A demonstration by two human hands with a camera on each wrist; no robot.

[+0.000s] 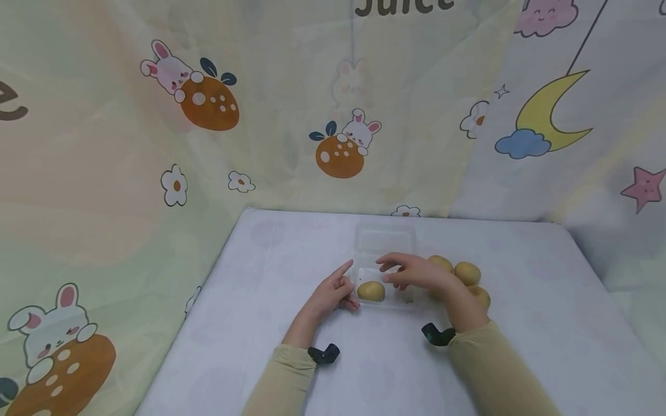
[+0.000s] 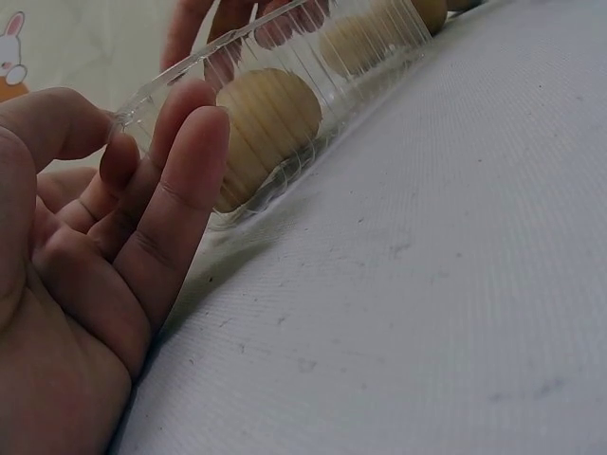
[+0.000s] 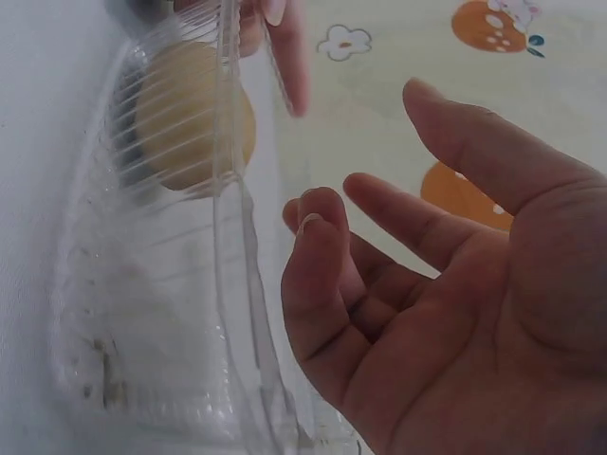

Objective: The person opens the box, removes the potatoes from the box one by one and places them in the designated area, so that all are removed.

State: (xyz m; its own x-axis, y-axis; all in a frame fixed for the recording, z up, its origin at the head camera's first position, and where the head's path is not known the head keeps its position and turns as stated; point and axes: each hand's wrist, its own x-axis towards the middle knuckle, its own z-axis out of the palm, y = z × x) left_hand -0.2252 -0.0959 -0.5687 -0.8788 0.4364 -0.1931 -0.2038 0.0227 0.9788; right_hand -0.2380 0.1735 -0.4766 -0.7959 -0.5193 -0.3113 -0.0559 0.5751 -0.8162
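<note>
A clear plastic clamshell box (image 1: 386, 300) lies on the white cloth, its lid (image 1: 385, 238) folded back away from the person. One yellow-brown potato (image 1: 371, 292) sits in the left part of the box, seen through the ribbed wall in the left wrist view. At the left end, my left hand (image 1: 333, 292) holds the box's rim with thumb and fingers. My right hand (image 1: 411, 270) hovers over the right part of the box, fingers loosely bent with nothing between them. From the right wrist, the hand (image 3: 455, 284) appears beside the transparent rim.
Several more potatoes (image 1: 467, 273) lie grouped on the table just right of the box, partly hidden by the right forearm. The white-covered table (image 1: 250, 370) meets a printed cloth backdrop (image 1: 281, 86) behind. Black bands (image 1: 324, 353) stick out at both wrists.
</note>
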